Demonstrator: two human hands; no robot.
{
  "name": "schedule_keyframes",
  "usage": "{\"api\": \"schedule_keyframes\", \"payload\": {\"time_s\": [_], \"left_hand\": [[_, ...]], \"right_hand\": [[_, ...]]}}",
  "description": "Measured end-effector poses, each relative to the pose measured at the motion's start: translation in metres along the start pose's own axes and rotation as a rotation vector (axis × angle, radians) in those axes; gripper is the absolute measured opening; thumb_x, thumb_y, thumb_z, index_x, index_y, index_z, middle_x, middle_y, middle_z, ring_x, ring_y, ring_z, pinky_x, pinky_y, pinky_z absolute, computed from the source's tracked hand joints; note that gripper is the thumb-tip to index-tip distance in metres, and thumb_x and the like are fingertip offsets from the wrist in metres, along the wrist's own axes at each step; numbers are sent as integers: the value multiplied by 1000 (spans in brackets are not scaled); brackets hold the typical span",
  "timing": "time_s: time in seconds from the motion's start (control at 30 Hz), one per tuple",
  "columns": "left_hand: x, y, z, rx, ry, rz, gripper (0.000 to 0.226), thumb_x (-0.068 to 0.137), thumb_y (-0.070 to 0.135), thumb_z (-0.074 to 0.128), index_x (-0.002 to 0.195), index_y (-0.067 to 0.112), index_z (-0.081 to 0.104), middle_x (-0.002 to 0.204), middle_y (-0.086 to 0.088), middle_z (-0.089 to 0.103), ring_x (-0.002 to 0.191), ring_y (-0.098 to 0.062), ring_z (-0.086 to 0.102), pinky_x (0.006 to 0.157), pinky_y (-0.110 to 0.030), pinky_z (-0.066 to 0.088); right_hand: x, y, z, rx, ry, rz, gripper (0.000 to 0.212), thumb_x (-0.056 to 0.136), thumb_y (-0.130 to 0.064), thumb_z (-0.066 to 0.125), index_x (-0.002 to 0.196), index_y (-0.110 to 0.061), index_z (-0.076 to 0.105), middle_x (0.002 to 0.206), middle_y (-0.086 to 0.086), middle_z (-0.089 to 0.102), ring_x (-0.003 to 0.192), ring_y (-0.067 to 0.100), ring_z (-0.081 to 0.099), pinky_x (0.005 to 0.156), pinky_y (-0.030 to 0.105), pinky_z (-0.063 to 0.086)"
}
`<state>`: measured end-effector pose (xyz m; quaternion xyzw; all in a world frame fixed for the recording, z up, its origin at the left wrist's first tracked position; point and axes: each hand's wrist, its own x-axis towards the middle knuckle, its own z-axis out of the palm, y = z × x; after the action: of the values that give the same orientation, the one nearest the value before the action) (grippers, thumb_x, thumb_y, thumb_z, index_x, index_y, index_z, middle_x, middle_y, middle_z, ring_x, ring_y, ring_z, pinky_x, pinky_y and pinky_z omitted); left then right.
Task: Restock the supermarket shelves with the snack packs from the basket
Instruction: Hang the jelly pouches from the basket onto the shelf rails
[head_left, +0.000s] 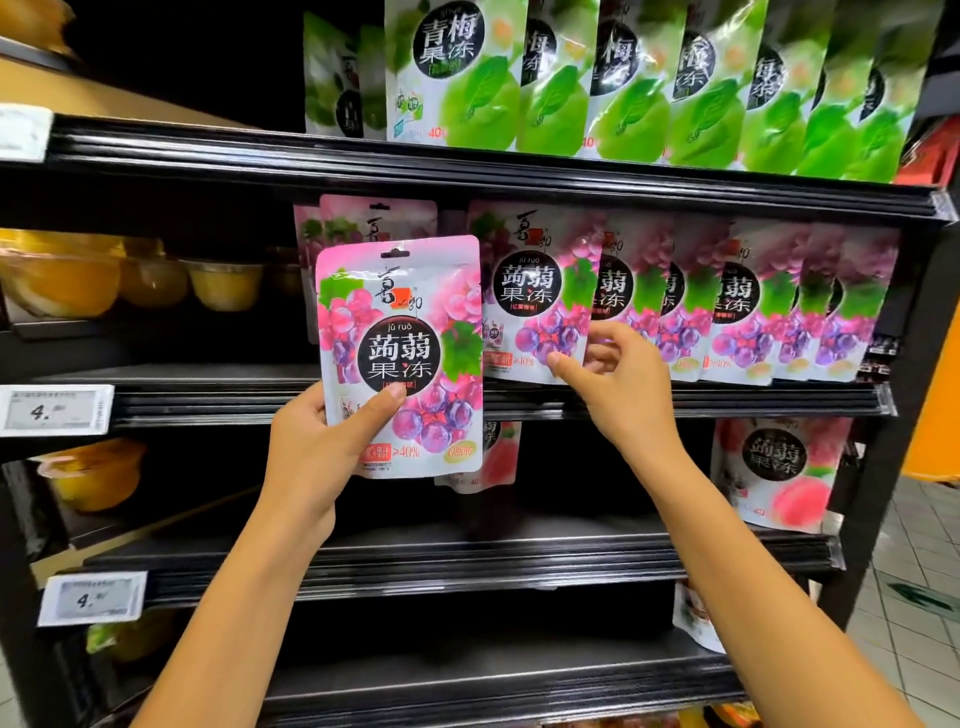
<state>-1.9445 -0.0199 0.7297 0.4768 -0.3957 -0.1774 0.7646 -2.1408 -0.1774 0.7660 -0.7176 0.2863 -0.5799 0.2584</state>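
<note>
Pink grape-printed snack pack upright in left hand.

The left forearm and right forearm, both bare, rise from the bottom of the view and lean slightly toward each other. The left hand is raised with its thumb laid across the front of a grape snack pack, the rest of the hand hidden behind it, and holds the pack upright by its lower left corner. The right hand reaches a little higher, wrist bent. Its thumb and curled forefinger pinch the bottom edge of a shelved pack, and the other fingers curl loosely beneath.
</note>
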Motion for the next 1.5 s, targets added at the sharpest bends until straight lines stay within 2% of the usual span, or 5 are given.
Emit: {"api": "schedule_keyframes", "payload": {"time_s": [0.67, 0.8, 1.07, 1.27, 1.5], "left_hand": [[-7, 5, -6, 14, 37, -2, 27, 74, 27, 80, 98, 18, 73, 88, -1, 78, 78, -18, 75, 51, -23, 55], [-7, 2, -1, 35, 31, -6, 28, 75, 27, 80, 99, 17, 72, 89, -2, 78, 79, -19, 75, 51, -22, 54], [-3, 3, 12, 43, 8, -11, 30, 73, 29, 81, 99, 16, 72, 89, -2, 78, 81, -19, 75, 53, -24, 56], [3, 5, 29, 23, -53, 21, 30, 74, 26, 82, 101, 16, 72, 91, -4, 78, 83, -22, 75, 59, -28, 58], [8, 12, 33, 130, 15, 179, 58, 76, 49, 70, 124, 21, 55, 120, 5, 67, 101, -5, 68, 81, -20, 55]], "right_hand": [[7, 1, 16, -218, 57, 86, 44, 79, -48, 77, 115, -32, 56, 78, -17, 67, 73, 2, 63, 58, 26, 40], [7, 3, 11, -135, 29, 97, 51, 77, -42, 81, 120, -25, 58, 90, -7, 71, 76, 20, 69, 71, 48, 58], [-8, -5, 0, -49, 140, -47, 26, 86, -34, 72, 108, -23, 65, 93, -12, 67, 86, 14, 67, 76, 40, 57], [-38, -28, 23, 379, -379, 64, 22, 85, -28, 75, 105, -22, 67, 91, -5, 77, 86, 13, 73, 70, 27, 59], [-27, -38, 34, 483, -202, 156, 26, 77, -10, 81, 98, -12, 69, 84, 9, 77, 79, 22, 75, 70, 38, 61]]}}
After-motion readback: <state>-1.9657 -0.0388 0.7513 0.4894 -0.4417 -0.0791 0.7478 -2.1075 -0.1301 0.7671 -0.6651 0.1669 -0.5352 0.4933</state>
